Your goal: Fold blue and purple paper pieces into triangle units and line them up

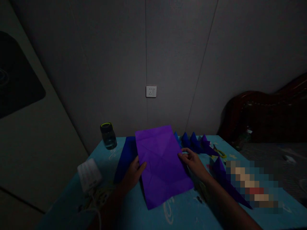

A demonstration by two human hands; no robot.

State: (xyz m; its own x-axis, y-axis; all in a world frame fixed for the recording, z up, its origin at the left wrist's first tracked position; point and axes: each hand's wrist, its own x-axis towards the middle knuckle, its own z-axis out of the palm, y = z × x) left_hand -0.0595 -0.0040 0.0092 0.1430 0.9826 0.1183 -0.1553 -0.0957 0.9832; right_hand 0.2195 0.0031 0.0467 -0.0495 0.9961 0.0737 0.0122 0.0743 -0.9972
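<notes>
A creased sheet of purple paper (163,163) is held up, tilted, above the table, its fold lines crossing near the middle. My left hand (135,171) pinches its left edge, thumb on the front. On the right edge, my right hand (190,159) grips it between thumb and fingers. Behind the sheet, to the left, lies dark blue paper (126,158), partly covered. Several folded blue and purple paper boats (194,143) stand in a row at the back right. A larger purple folded piece (224,177) rests right of my right forearm.
A lidded water bottle (109,137) stands at the table's back left. A white power strip (89,175) with a cable is at the left. Yellow-handled scissors (222,154) lie near the boats. A patterned blue cloth (182,214) covers the table. One item at the right is blurred out.
</notes>
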